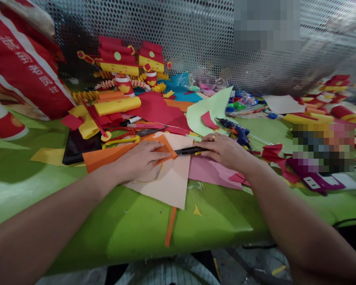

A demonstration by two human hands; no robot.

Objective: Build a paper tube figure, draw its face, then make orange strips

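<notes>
My left hand (146, 156) lies over a sheet of orange paper (102, 157), its fingers closed down on it and its thumb largely hidden. In my right hand (222, 149), which wears a ring, is a slim black tool (190, 151); the fingers cover much of it, so its exact kind is unclear. The tool's tip meets the right end of the orange paper. Under both hands is a pale peach sheet (166, 190), and pink paper (212, 172) lies below my right hand. A blue glue gun (235, 130) rests just beyond the right hand.
A dark phone (80, 144), scissors (150, 130) and yellow rolled paper (118, 105) lie left and beyond. Paper figures (118, 65) stand at the back before a perforated metal panel (180, 35). An orange strip (170, 227) lies on the green tabletop (219, 229) near its front edge.
</notes>
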